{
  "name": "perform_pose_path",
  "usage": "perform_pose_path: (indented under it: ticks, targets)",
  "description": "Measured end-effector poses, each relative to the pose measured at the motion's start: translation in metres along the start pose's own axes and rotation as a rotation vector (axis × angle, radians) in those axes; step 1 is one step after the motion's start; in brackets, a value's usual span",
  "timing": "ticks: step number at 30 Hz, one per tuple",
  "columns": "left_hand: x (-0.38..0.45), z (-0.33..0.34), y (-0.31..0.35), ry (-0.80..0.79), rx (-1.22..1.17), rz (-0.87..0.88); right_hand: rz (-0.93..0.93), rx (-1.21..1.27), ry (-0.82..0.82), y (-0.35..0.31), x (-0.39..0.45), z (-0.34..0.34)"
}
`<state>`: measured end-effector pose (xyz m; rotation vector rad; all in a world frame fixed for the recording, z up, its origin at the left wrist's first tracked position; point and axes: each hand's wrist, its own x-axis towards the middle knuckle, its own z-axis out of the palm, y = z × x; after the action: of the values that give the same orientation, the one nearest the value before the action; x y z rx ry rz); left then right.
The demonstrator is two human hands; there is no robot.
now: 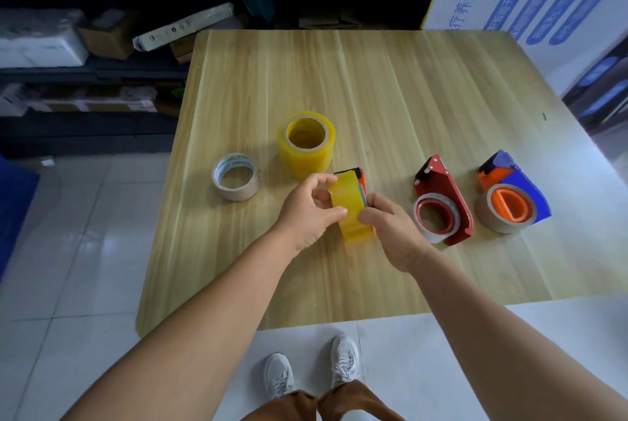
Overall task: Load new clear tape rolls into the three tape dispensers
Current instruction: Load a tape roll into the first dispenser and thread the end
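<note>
Furthest left on the table [373,80] lies a spent core [235,177], flat and apart from everything else, and just beside it toward the middle stands a stack of fresh rolls [307,143], upright with the hole facing up. In front of that stack the left hand [311,211] has fingers and thumb curled, pinching the left edge of a roll [350,213] of clear yellowish tape, which is held on edge just above the tabletop. Pressed against the roll's right face is the first dispenser [361,179], its dark cutter end poking out on the far side, and the right hand [396,228] grips that dispenser from the near right. So the roll sits between the two hands, its axis running left to right, and seating it looks like a matter of the left hand pushing rightward onto the hub; whether it is fully home I cannot tell, since the roll hides the hub. Well to the right lie a red dispenser [441,203] and a blue one [513,196], each with what looks like a worn-down core on it, untouched, so two loads appear to remain
</note>
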<state>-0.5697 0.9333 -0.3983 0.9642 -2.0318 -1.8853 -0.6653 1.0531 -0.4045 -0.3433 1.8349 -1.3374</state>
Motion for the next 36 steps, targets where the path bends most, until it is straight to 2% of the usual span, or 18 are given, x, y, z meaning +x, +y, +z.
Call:
perform_pose_path:
  ticks: [5, 7, 11, 15, 17, 21, 27, 31, 36]
  targets:
    - [0.002, 0.003, 0.0, -0.01, 0.091, 0.007, 0.031, 0.116, 0.029, 0.006, -0.004, -0.005]
    - [0.004, 0.001, 0.002, -0.001, 0.196, 0.04, 0.046, 0.116, 0.043, 0.008, -0.004, -0.006]
    - [0.009, -0.004, 0.004, 0.004, 0.482, 0.177, 0.014, 0.039, 0.049, 0.008, -0.01, -0.005]
    - [0.009, 0.001, 0.004, -0.059, 0.607, 0.267, -0.008, -0.137, 0.18, 0.014, -0.011, -0.002]
    - [0.014, -0.002, 0.003, 0.019, 0.578, 0.228, -0.043, -0.183, 0.174, 0.016, -0.014, -0.002]
    - [0.026, -0.013, -0.007, 0.174, 0.391, 0.057, -0.081, -0.07, 0.138, 0.019, -0.019, -0.002]
    - [0.022, -0.019, -0.013, -0.001, 0.335, -0.036, -0.044, -0.017, 0.045, 0.019, -0.021, -0.005]
    - [0.021, -0.02, -0.016, -0.031, 0.468, 0.019, 0.06, -0.326, -0.095, 0.008, -0.015, -0.006]
    - [0.025, -0.021, -0.014, -0.014, 0.609, 0.097, 0.143, -0.592, -0.11, -0.016, -0.008, 0.008]
